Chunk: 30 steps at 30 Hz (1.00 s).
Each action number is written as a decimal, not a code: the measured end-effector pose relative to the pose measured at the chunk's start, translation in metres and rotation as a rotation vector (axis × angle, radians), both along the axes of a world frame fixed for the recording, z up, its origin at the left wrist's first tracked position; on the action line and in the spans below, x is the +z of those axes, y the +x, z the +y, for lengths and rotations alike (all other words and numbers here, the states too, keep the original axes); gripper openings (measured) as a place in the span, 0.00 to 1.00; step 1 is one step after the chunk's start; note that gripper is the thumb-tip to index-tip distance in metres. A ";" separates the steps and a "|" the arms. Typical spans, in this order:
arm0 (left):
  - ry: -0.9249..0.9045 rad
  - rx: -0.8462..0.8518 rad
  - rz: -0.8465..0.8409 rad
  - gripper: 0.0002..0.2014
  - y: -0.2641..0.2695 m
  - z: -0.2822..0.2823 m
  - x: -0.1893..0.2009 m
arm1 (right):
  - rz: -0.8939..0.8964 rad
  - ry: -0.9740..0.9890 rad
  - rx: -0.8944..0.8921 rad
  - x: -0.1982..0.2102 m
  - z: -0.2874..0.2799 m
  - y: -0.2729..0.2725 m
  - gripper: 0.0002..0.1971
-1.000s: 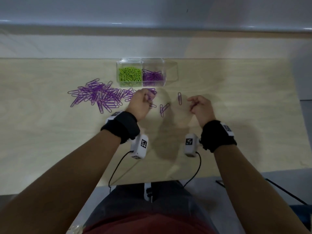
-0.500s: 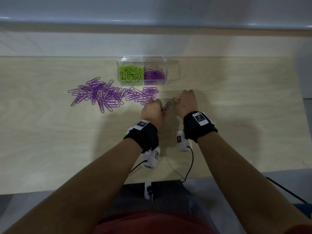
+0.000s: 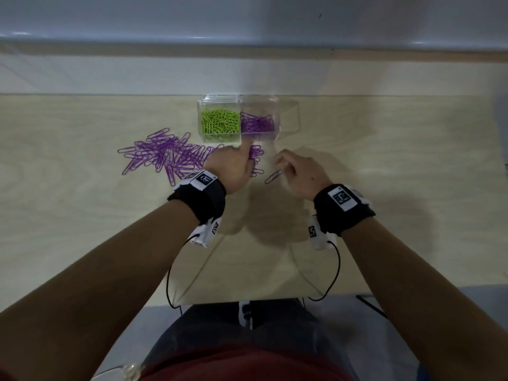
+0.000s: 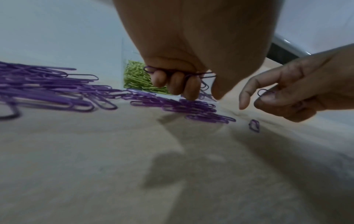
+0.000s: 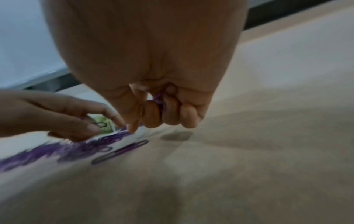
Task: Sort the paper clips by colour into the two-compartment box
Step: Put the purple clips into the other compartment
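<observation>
A clear two-compartment box point(image 3: 275, 137) stands at the table's far middle, with green paper clips point(image 3: 220, 122) in its left half and purple paper clips point(image 3: 257, 124) in its right half. A pile of loose purple clips point(image 3: 167, 156) lies to its left. My left hand point(image 3: 243, 160) hovers over the pile's right end, its fingers curled round a few purple clips point(image 4: 199, 74). My right hand point(image 3: 284, 164), just to the right, also grips purple clips point(image 5: 159, 98) in curled fingers. One lone purple clip point(image 3: 273, 176) lies on the table between the hands.
The pale wooden table point(image 3: 384, 174) ends at a wall behind the box. Black cables point(image 3: 336, 270) hang from both wrist cameras over the near edge.
My left hand has moved forward and left to the pile's right end. The upright clip that lay right of centre is gone from the table, and the right hand's fingers sit where it lay.
</observation>
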<state>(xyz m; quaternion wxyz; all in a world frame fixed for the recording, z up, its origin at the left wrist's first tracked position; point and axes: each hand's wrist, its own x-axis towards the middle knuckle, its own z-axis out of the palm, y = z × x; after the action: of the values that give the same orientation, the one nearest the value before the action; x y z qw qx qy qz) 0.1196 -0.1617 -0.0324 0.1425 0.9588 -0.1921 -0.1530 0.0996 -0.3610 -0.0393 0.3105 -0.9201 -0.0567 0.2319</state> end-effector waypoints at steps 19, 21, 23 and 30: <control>0.297 -0.101 0.119 0.17 -0.004 0.003 -0.002 | -0.245 -0.338 0.253 0.072 0.042 0.064 0.04; 0.260 -0.080 0.135 0.17 -0.002 0.007 0.004 | -0.290 -0.344 0.247 0.077 0.059 0.084 0.06; 0.235 -0.082 0.092 0.15 0.003 0.010 0.017 | -0.250 -0.334 0.259 0.071 0.070 0.097 0.12; 0.135 -0.001 -0.023 0.13 0.051 -0.002 0.065 | -0.314 0.024 0.003 0.054 0.034 0.083 0.12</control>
<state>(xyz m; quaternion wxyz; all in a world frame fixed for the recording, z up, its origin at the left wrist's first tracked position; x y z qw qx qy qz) 0.1709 -0.1638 0.0327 0.0754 0.9678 -0.1835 -0.1548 0.1825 -0.3266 0.0146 0.3083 -0.9412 -0.1089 0.0849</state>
